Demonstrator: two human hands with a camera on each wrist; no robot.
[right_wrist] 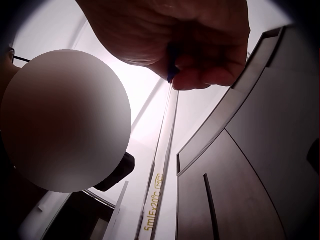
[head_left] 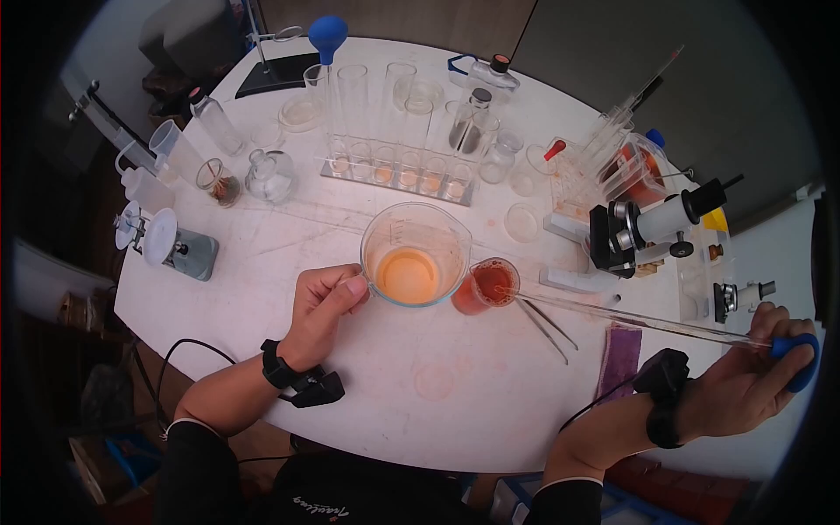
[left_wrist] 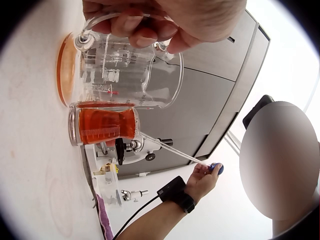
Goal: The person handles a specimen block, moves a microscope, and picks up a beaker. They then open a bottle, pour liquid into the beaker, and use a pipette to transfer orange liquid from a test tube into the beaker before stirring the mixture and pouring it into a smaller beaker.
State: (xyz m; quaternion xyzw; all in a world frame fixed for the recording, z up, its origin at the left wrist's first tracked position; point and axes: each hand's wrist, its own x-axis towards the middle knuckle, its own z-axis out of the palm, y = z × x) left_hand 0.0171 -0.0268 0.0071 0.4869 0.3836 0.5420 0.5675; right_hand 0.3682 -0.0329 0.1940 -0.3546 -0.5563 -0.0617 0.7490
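Observation:
My left hand (head_left: 319,311) grips the handle of a clear glass measuring cup (head_left: 385,241), which stands on the white table with pale orange liquid in its bottom. Close to its right side is a small glass beaker (head_left: 470,303) of red-orange liquid. A long glass pipette (head_left: 612,311) slants down to the left, its lower end inside the beaker. At the pipette's upper end, my right hand (head_left: 739,385) is raised at the far right, fingers curled round the blue rubber bulb (head_left: 803,360). Yellow print reading 5ml shows on the pipette (right_wrist: 154,205) in the right wrist view.
Tweezers (head_left: 549,331) lie right of the beaker, near a purple cloth (head_left: 619,357). Behind the cup stands a rack (head_left: 350,178) of several test tubes. A black-and-white microscope (head_left: 652,223) is at right, a small balance (head_left: 188,254) at left, glassware (head_left: 269,175) behind it.

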